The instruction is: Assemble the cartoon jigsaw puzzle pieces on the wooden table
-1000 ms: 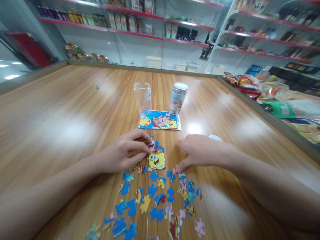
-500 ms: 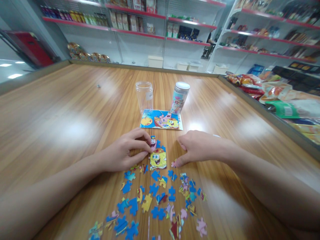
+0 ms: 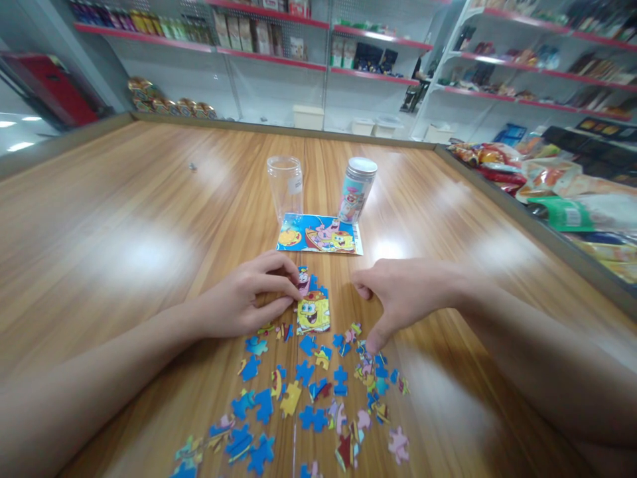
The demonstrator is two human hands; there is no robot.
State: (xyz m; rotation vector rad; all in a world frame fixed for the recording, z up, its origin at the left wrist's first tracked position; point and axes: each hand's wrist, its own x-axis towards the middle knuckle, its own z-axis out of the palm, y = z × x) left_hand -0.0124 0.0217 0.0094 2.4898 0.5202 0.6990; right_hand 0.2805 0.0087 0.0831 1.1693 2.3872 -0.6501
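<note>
A small joined section of jigsaw puzzle (image 3: pixel 314 313) lies in front of me, with a yellow cartoon face at its lower end and a pink one above. The fingertips of my left hand (image 3: pixel 253 292) close in on its left edge, thumb and forefinger near each other. My right hand (image 3: pixel 403 295) hovers on the other side, its thumb spread away from the curled fingers and pointing down. Below that thumb lies a cluster of loose jigsaw pieces (image 3: pixel 367 368); I see nothing held. More loose blue pieces (image 3: pixel 263 405) are scattered nearer me.
Beyond the puzzle lies a picture card (image 3: pixel 318 236) showing the cartoon scene. Behind it stand a clear open jar (image 3: pixel 285 189) and a lidded jar (image 3: pixel 357 192) with a printed label. Bagged goods (image 3: pixel 567 212) line the table's right side; stocked shelves (image 3: pixel 279 63) stand behind.
My right thumb has moved from a small pink piece beside the joined section, down and right to above the loose cluster. My left hand stays at the puzzle's edge. The view has shifted slightly.
</note>
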